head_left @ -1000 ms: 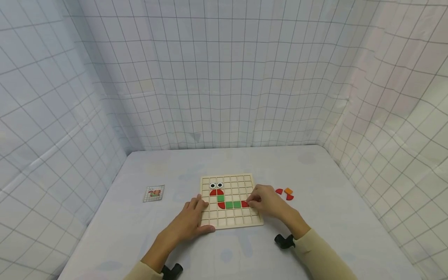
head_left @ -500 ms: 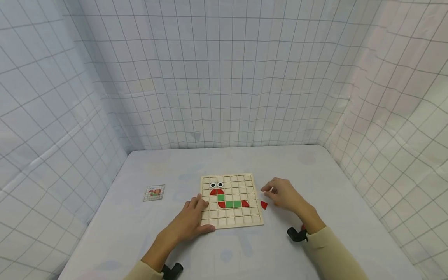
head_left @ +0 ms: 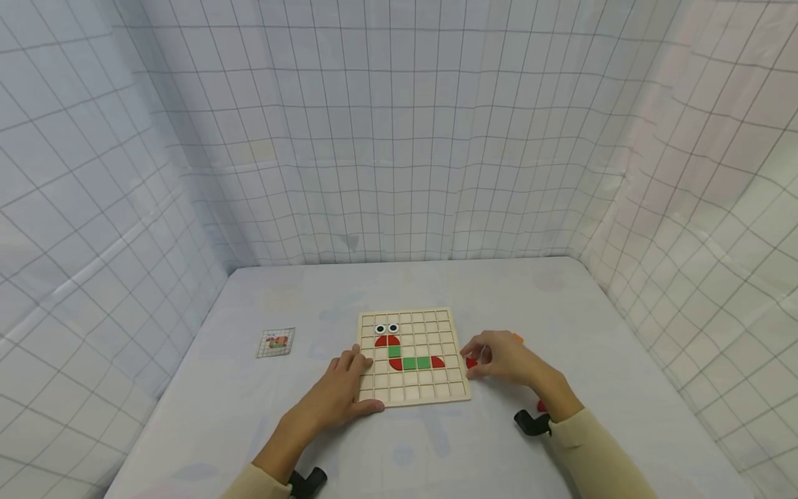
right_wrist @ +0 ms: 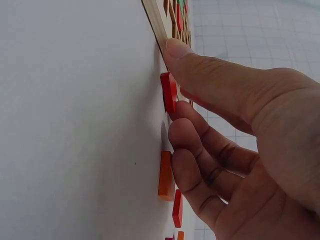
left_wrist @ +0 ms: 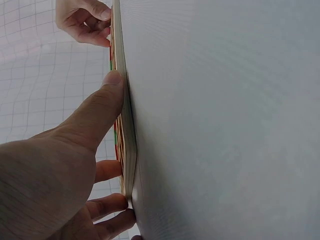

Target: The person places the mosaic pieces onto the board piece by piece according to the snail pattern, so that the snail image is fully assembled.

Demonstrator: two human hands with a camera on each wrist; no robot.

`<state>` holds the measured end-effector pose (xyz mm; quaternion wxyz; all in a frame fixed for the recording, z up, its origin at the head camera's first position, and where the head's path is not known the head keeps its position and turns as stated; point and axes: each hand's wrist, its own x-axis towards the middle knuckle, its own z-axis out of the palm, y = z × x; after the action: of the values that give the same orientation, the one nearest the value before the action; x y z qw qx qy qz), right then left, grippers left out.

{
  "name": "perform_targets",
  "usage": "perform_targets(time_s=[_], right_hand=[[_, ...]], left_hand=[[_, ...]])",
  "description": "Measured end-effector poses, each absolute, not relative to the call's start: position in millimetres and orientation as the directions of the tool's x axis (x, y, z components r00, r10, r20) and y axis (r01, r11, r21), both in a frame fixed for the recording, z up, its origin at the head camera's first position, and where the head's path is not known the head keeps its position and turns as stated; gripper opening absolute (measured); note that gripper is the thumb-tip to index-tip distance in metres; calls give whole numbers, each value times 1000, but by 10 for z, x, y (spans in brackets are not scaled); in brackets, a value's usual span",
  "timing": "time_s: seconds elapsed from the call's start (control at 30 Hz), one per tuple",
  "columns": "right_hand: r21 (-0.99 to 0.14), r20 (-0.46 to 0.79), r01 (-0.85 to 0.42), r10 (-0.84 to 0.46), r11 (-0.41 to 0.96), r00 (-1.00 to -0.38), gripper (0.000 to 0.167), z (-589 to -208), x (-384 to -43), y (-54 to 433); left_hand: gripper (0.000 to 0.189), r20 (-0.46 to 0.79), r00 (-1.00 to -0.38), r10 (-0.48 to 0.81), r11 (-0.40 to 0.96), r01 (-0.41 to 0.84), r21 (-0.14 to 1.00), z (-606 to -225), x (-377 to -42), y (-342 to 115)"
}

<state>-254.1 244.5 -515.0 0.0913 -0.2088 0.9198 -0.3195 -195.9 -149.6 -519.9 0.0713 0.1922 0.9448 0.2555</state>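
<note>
A pale wooden grid board (head_left: 414,396) lies on the table. Set in its cells are two round eye pieces (head_left: 381,329), several red quarter-circle pieces and several green squares (head_left: 409,364). My left hand (head_left: 334,391) rests spread at the board's left front corner, its thumb along the front edge and fingers at the left side. Just beyond the right edge, my right hand (head_left: 503,355) has its thumb and fingers either side of a loose red quarter-circle piece (right_wrist: 169,92), which stays at table level. Close by that hand's fingers lies an orange piece (right_wrist: 165,175).
A small picture card (head_left: 276,343) showing a coloured figure on a grid lies left of the board. Another red piece (head_left: 541,406) shows beside my right wrist. White grid-patterned curtains (head_left: 405,138) enclose the table at the back and sides.
My right hand let go of the red piece at the end of the green row, moved right off the board, and came down around the loose red piece. The left hand stays put.
</note>
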Motion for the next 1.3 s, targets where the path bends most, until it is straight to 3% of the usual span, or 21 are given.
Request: perform_targets(time_s=[0.7, 0.93, 1.3], right_hand=[[-636, -18, -358, -477, 683, -878, 25, -5177, -2522, 2481], [-594, 48, -398, -464, 699, -885, 15, -5145, -2527, 2477], [-532, 124, -421, -425, 735, -897, 16, -5170, -2571, 2430]], left_hand=[[94, -45, -919, 391, 801, 316, 508, -5169, -1932, -1482], [93, -47, -919, 391, 800, 315, 510, -5151, -1932, -1476], [93, -54, -918, 392, 800, 311, 513, -5155, -1934, -1474]])
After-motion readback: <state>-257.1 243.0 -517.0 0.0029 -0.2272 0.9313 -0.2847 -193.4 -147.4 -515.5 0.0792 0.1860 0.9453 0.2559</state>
